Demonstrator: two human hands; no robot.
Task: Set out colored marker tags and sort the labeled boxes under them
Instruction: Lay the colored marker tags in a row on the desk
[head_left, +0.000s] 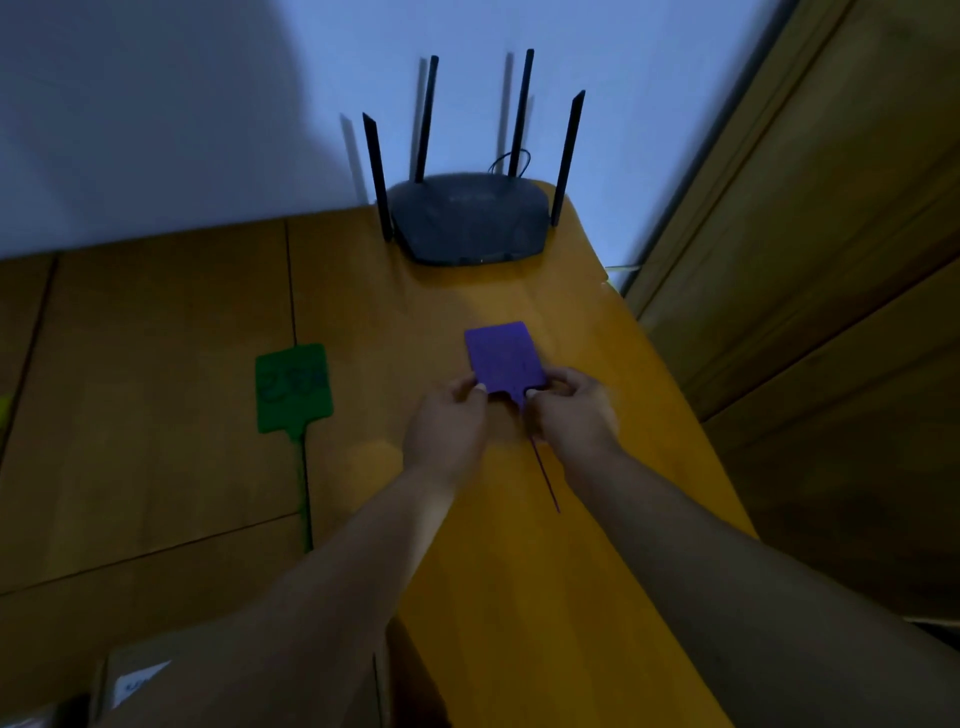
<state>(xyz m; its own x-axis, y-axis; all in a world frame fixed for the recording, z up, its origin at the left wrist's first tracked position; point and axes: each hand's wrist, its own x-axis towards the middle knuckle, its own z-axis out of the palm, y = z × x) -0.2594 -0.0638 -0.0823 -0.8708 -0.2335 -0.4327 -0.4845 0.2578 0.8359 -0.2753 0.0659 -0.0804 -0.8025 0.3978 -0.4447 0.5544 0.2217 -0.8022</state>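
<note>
So left hand and right hand are pinching the flat purple plastic marker tag, laying it before the black four-antenna router; probably needing a flat, gentle release next.

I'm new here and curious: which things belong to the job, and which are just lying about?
Job: purple tag, held by left hand and right hand; green tag lying flat; labeled box at bottom left.
Lying about: black router by the wall.
</note>
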